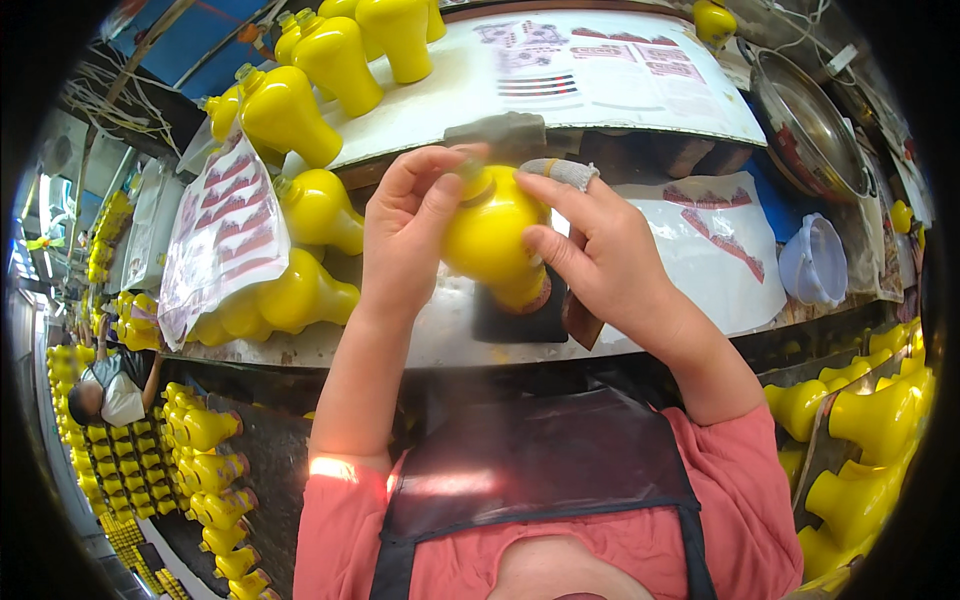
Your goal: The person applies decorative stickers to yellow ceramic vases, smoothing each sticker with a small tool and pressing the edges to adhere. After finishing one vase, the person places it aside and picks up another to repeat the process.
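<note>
Between my hands is a glossy yellow bottle [487,235], tilted, its narrow neck pointing up and away and its tapering foot toward me. A reddish patterned band rings the foot. My left hand [408,215] curls its thumb and fingers about the neck and shoulder. On the other side, my right hand [600,235] presses thumb and fingertips against the bottle's body. A grey knitted finger sleeve [562,173] covers one of its fingers. Beneath the bottle lies a dark pad [515,325] on the bench. Right of my right hand lies a pale sheet [715,285] with dark red patterned strips.
More yellow bottles [325,65] stand on a white board [450,105] at the back left. Another patterned sheet [225,235] drapes over bottles at left. A lilac bucket [812,262] and a metal basin [810,120] are at right. Racks of bottles [870,430] flank me; a person [115,390] is far left.
</note>
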Demonstrator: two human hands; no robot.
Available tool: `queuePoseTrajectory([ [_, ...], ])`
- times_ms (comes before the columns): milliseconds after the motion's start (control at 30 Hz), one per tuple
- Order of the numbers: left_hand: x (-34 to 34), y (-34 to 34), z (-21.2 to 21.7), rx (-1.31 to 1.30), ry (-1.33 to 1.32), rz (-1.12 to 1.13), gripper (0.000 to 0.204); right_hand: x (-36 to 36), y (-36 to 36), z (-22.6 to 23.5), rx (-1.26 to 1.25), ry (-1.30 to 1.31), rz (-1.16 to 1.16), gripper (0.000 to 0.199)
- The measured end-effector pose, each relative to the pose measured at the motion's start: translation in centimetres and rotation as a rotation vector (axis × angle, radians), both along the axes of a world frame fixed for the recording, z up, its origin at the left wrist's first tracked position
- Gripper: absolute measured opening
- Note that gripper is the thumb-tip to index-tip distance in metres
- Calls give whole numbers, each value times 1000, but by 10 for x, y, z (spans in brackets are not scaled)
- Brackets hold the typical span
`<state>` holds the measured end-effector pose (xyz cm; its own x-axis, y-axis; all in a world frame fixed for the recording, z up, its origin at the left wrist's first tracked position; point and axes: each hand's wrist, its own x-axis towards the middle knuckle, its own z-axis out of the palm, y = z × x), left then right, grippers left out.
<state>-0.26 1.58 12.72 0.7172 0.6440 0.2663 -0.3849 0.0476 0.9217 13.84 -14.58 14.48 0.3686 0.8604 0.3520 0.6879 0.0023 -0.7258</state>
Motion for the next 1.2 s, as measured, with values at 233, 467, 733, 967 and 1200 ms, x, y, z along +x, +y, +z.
queuePoseTrajectory([
  [233, -3, -4, -4, 4, 0, 17, 29, -11, 18, -7, 6, -224, -18, 56],
  [467, 9, -13, -3, -14, 64, 181, 37, -16, 22, -3, -53, -387, -36, 54],
  [733, 10, -8, -5, -60, 17, 100, 37, 4, 31, -4, 133, -333, 54, 51],
  [967, 9, -8, -7, -11, 44, 107, 39, 12, 27, -8, 81, -379, 103, 53],
  [1200, 11, -9, -3, -36, 65, 118, 38, 16, 33, -1, 89, -353, 126, 47],
])
